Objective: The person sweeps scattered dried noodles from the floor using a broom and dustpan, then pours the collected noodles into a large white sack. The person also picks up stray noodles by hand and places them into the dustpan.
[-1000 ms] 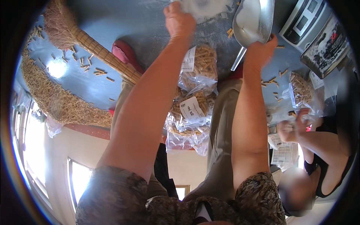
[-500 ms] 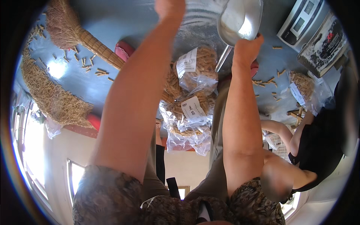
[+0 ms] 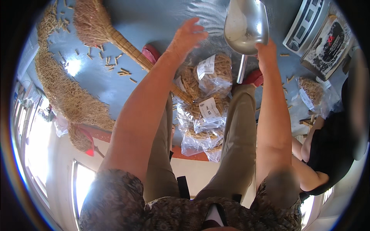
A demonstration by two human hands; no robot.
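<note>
A shiny metal scoop (image 3: 248,32) with a tube handle is in my right hand (image 3: 266,54), which grips it by the rim at its rear corner, not by the handle. A pale patch shows inside the scoop; I cannot tell powder from reflection. My left hand (image 3: 189,37) is held out over the blue-grey floor, fingers spread, nothing in it. Below it lies a broom (image 3: 127,45), its handle passing under my left forearm. Between my legs are clear bags of short brown sticks, the top bag (image 3: 216,73) and a lower labelled bag (image 3: 210,109) among them.
A long heap of brown sticks (image 3: 58,82) curves along the left, with loose sticks scattered beside it. White powder streaks (image 3: 208,11) mark the floor ahead. At right are a scale (image 3: 306,29), a black powder-dusted package (image 3: 327,42), another bag (image 3: 310,92) and a person in black (image 3: 331,150).
My left hand has come down from the top edge toward me, and its spread fingers now show. My right hand keeps hold of the scoop. The whole view has shifted slightly.
</note>
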